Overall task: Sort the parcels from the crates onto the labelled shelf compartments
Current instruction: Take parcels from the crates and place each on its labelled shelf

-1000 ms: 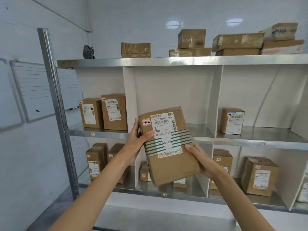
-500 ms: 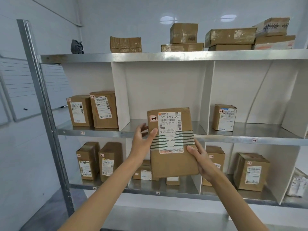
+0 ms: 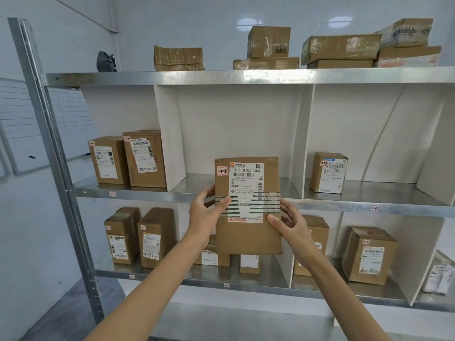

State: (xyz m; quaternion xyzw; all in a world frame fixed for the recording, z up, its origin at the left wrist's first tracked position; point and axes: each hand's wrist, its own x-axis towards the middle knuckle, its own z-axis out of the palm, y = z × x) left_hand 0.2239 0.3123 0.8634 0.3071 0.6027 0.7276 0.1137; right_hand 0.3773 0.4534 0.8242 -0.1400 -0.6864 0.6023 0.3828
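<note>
- Holding noted: the parcel [image 3: 247, 205] is upright between both hands, label face toward the camera. Its upper half is in front of the open middle compartment [image 3: 236, 134]. Its lower half hangs below the shelf edge [image 3: 152, 195].
- Left hand [image 3: 205, 212] grips the parcel's left edge, thumb laid across the striped tape on the front, fingers behind.
- Right hand [image 3: 289, 225] grips the right edge slightly lower, thumb on the front, fingers wrapped behind.
- Red tag [image 3: 222, 171] at the parcel's upper left corner, just above the left hand, appears to read 1-2.
- The compartment's own edge label is hidden behind the parcel and hands, so the match cannot be confirmed.
- Judged step: placing the parcel into the compartment directly beyond the hands.
- Method: raise it until the bottom edge clears the shelf lip, then push it in centred between the white dividers [image 3: 170, 136]. Seat it upright with the label outward, like its neighbours, and let go only once the base sits flat.
- Risks: the bottom edge could catch on the lip, and a tall, thin box may tip if released early.
- Beyond the left hand, two upright parcels [image 3: 145, 158] stand in the next compartment.
- Beyond the right hand stands one small parcel [image 3: 328, 172].
</note>
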